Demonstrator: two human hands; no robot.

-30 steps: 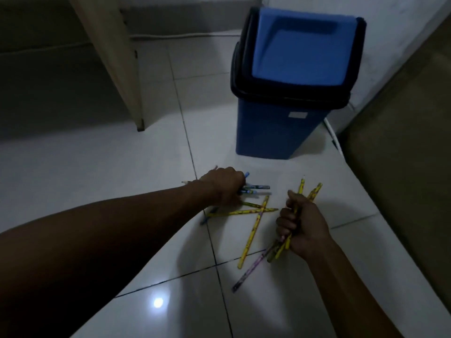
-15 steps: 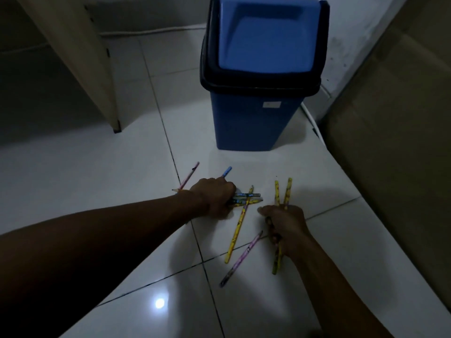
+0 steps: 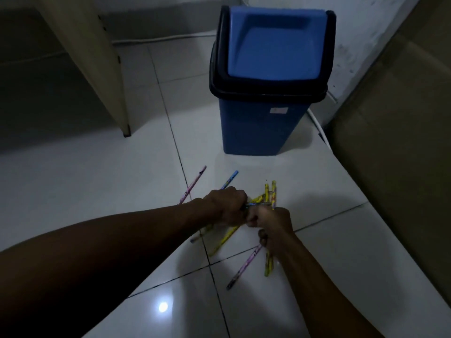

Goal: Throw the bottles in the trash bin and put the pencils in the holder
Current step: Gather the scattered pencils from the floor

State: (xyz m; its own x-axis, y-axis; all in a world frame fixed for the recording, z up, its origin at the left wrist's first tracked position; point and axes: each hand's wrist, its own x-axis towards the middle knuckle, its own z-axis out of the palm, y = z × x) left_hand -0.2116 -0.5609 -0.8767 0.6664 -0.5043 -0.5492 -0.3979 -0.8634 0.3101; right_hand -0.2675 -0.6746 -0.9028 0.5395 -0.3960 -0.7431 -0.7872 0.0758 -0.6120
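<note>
On the white tiled floor (image 3: 329,252), just before the blue trash bin (image 3: 263,128): left hand (image 3: 225,206) and right hand (image 3: 273,228) touching, both fisted around pencils (image 3: 269,193), presumably merging two bunches into one for a single trip. Strays nearby: a pink pencil (image 3: 192,185), a purple pencil (image 3: 244,267). No holder or bottles visible. Pale sticker (image 3: 279,110) on bin, unreadable.

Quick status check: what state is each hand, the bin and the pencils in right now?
Trash bin: upright, swing lid shut.
Left hand: closed on pencils.
Right hand: closed on a bunch of yellow pencils.
Pink pencil: loose on the floor.
Second pink pencil: lying on the floor by the right hand.
</note>
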